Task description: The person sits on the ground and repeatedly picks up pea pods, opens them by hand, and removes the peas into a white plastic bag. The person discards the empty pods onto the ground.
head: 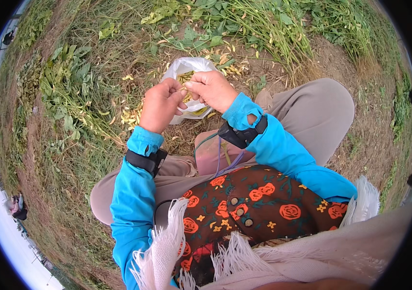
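Observation:
My left hand [160, 103] and my right hand [211, 88] meet fingertip to fingertip above an open white plastic bag [194, 64]. Pinched between both thumbs and forefingers is a small pale bean pod [183, 88], mostly covered by the fingers. Inside the bag lie yellow-green pods [185, 77], partly hidden under my hands. The bag stands on the ground in front of my crossed legs.
Loose pods [130, 116] lie left of the bag, with more pods [227, 65] behind it to the right. Pulled bean plants [271, 29] are heaped at the far side, and another bundle [71, 87] lies left. A person [18, 206] is at the far left.

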Demonstrator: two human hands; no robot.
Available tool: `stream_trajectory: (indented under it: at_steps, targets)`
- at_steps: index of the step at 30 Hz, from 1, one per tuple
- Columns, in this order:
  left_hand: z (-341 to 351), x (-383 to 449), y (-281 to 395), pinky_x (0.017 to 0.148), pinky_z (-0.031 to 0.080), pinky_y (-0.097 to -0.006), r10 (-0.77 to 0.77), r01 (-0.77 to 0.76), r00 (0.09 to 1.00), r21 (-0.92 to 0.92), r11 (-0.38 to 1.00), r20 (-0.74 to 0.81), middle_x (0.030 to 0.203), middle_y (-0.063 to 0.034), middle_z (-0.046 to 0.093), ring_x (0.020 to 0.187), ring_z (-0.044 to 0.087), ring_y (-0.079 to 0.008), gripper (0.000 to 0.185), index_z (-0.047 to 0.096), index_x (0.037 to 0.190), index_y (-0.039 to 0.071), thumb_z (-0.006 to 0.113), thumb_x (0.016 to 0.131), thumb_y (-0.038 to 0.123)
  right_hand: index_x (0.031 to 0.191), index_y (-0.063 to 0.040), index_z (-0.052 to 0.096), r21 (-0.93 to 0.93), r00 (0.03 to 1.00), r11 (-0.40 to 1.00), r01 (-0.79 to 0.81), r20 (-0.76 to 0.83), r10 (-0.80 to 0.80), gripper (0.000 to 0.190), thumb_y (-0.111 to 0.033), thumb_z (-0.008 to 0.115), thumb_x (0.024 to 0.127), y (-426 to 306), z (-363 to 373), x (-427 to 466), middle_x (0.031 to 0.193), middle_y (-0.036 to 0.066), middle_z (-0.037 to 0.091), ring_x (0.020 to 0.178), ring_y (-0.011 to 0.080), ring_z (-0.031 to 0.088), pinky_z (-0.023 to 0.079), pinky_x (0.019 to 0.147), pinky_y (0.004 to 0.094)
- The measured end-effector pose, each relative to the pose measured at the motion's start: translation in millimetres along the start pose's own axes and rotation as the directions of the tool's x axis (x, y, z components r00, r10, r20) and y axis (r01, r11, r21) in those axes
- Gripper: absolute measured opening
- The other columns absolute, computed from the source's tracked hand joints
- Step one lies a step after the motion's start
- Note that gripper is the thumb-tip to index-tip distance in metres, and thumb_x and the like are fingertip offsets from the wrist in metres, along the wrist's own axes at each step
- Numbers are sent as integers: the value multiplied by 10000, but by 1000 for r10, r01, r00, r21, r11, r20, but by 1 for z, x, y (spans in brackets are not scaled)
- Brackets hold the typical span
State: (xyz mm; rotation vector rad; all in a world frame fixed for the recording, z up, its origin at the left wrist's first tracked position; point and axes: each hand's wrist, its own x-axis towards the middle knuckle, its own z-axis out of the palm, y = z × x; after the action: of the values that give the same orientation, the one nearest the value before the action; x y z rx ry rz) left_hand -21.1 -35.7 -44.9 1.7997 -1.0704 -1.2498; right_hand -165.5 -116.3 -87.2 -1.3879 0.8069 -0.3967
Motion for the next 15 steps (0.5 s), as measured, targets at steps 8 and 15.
stream_trajectory:
  at_steps: [8, 15]
  targets:
    - [13, 19, -44, 462, 494, -261, 276, -204, 958, 499, 842, -73, 786, -120, 615, 588, 650, -152, 115, 559, 964, -18, 512, 896, 61, 763, -3, 634, -475, 960, 871, 125, -164, -227, 230, -219, 603, 836, 7, 4, 0, 644, 133, 624, 582, 248, 597, 463, 564, 377]
    - [10, 20, -35, 497, 506, -293, 131, -98, 970, 163, 982, -204, 848, -160, 639, 629, 668, -194, 229, 577, 1093, -25, 492, 909, 82, 814, 15, 629, -245, 973, 969, 30, -216, -85, 193, -169, 595, 865, 16, -5, 6, 636, 85, 614, 553, 146, 577, 465, 504, 305]
